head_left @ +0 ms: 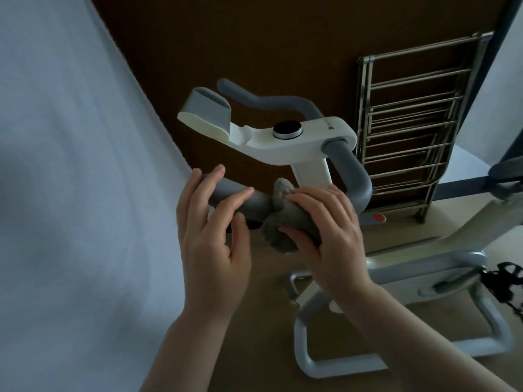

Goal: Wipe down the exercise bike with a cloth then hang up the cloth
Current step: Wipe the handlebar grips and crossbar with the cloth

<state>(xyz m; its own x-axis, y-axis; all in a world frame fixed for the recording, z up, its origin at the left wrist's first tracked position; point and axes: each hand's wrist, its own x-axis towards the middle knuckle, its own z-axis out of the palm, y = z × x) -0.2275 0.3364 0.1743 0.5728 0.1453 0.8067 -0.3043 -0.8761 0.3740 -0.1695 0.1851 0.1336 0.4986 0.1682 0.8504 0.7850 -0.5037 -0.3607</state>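
Observation:
A white exercise bike with grey padded handlebars stands before me, a round black knob on its console. My right hand grips a grey cloth wrapped around the near handlebar. My left hand hovers by the left end of that bar with relaxed, spread fingers that touch or nearly touch it and hold nothing. The cloth's far side is hidden under my right hand.
A pale curtain or sheet fills the left side. A folded metal drying rack leans against the dark brown wall behind the bike. The bike's base frame and a black pedal lie at lower right on the tan floor.

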